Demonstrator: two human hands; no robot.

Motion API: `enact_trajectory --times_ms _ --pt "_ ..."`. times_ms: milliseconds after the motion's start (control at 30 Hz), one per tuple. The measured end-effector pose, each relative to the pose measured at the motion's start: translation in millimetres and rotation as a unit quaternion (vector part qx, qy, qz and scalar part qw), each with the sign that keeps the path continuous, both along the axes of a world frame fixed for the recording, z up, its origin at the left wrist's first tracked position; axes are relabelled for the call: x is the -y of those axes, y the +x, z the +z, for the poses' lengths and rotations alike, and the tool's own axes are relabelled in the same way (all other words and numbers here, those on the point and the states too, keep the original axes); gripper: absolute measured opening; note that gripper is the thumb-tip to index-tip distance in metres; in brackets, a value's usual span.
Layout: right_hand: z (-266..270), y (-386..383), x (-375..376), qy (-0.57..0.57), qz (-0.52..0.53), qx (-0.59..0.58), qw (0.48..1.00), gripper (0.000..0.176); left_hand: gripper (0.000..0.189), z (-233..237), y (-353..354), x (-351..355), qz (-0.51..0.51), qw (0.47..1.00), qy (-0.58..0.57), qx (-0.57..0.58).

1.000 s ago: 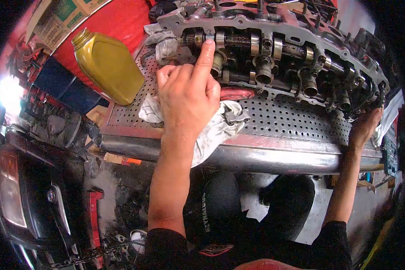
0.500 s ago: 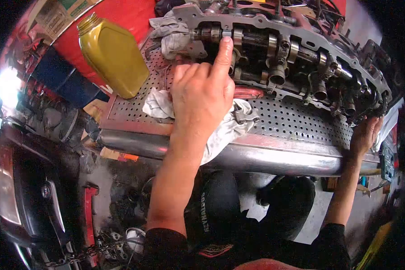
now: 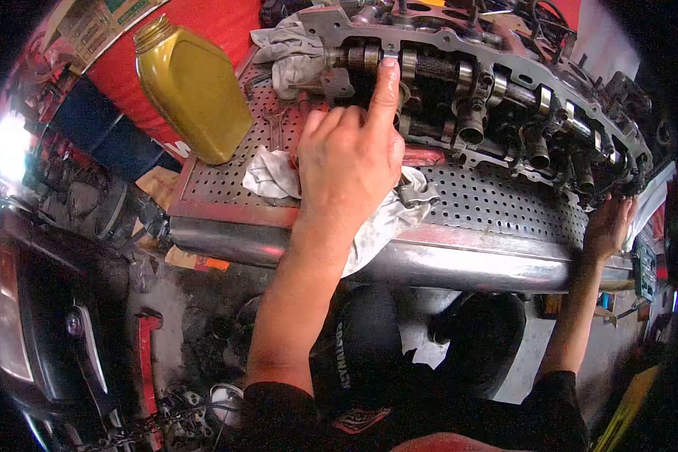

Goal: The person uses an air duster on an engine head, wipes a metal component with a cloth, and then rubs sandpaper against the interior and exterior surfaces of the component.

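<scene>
A greasy engine cylinder head (image 3: pixel 459 47) lies along the back of the perforated metal bench (image 3: pixel 490 203), its camshaft (image 3: pixel 438 69) facing me. My left hand (image 3: pixel 352 154) reaches over the bench with the index finger stretched out, its tip touching a shiny section near the camshaft's left end. The other fingers are curled, and nothing shows in them. At the right end of the cylinder head, my right hand (image 3: pixel 610 228) grips its lower edge; the fingertips are partly hidden. White rags (image 3: pixel 384 226) lie under and beside my left wrist.
A gold plastic bottle (image 3: pixel 196 94) stands at the bench's left corner, near a red drum (image 3: pixel 124 83). Another rag (image 3: pixel 294 60) touches the cylinder head's left end. A dark car front (image 3: pixel 45 301) and a red bar (image 3: pixel 148 354) are at lower left.
The view has shifted slightly. The cylinder head and my left hand appear a little farther right, with the index fingertip still on the camshaft. My right hand keeps its place at the far end.
</scene>
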State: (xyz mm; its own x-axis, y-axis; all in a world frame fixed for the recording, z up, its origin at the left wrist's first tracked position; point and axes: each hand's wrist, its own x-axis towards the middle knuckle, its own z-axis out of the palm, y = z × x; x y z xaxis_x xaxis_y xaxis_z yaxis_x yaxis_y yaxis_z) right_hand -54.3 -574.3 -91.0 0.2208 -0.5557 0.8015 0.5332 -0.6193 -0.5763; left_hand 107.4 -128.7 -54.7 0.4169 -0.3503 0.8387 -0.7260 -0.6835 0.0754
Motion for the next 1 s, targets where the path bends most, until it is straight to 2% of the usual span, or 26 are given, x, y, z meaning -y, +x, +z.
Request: enact_trajectory --times_ms 33,67,133,167,233,267,333,433,500,533,567,633,700,733,800,833,867,933,967,1000 --pt "0 1 -1 -0.039 -0.017 0.010 0.999 0.035 0.076 0 0 -1 -0.005 1.000 -0.002 0.003" --pt "-1 6 -5 -0.203 -0.147 0.002 0.968 0.036 0.071 0 1 -2 -0.006 1.000 -0.003 0.012" --pt "6 9 -18 -0.204 -0.108 0.030 0.973 0.034 0.064 -2 3 -2 -0.007 1.000 -0.008 0.029" --pt "14 6 -26 -0.037 0.061 0.063 0.995 0.033 0.063 -1 2 -2 -0.008 1.000 -0.015 0.027" --pt "11 2 -17 0.010 0.069 0.035 0.997 0.030 0.061 2 -1 -1 -0.011 0.999 -0.027 0.023" --pt "-3 0 9 -0.111 -0.093 -0.024 0.989 0.029 0.065 1 0 -1 -0.015 0.999 -0.026 0.017" --pt "1 1 0 -0.288 -0.284 -0.075 0.911 0.031 0.073 -2 3 -1 -0.026 0.999 -0.023 0.005" --pt "16 1 -22 -0.425 -0.366 -0.056 0.826 0.036 0.071 1 5 0 -0.032 0.999 -0.038 -0.002" --pt "18 0 -21 -0.451 -0.394 -0.059 0.799 0.035 0.071 6 4 0 -0.005 0.999 -0.023 -0.022" --pt "16 0 -20 -0.457 -0.403 -0.063 0.790 0.034 0.070 6 8 1 -0.034 0.998 -0.046 -0.032" --pt "15 -1 -18 -0.456 -0.402 -0.073 0.791 0.031 0.060 6 7 2 -0.026 0.997 -0.053 -0.046" --pt "17 1 -22 -0.435 -0.396 -0.093 0.803 0.028 0.069 18 -9 3 -0.041 0.981 -0.076 -0.172" --pt "26 4 -25 -0.411 -0.398 -0.105 0.813 0.031 0.066 18 -13 4 -0.040 0.993 -0.071 -0.090" --pt "29 5 -26 -0.399 -0.397 -0.116 0.818 0.034 0.065 20 -17 8 -0.013 0.989 -0.085 -0.123" --pt "27 5 -28 -0.403 -0.445 -0.101 0.793 0.037 0.065 17 -14 8 -0.041 0.989 -0.086 -0.114" --pt "27 4 -29 -0.342 -0.408 -0.128 0.837 0.035 0.065 19 -12 8 -0.052 0.989 -0.087 -0.106" --pt "27 5 -32 -0.254 -0.344 -0.133 0.894 0.034 0.058 22 -17 5 -0.014 0.987 -0.049 -0.151" --pt "29 9 -38 -0.033 -0.190 -0.093 0.977 0.031 0.042 6 1 7 -0.074 0.991 -0.108 -0.006" --pt "31 11 -39 -0.008 -0.163 -0.090 0.982 0.030 0.034 -1 9 7 -0.103 0.983 -0.137 0.067" --pt "32 13 -41 0.018 -0.137 -0.086 0.987 0.030 0.027 1 7 5 -0.128 0.983 -0.113 0.062"
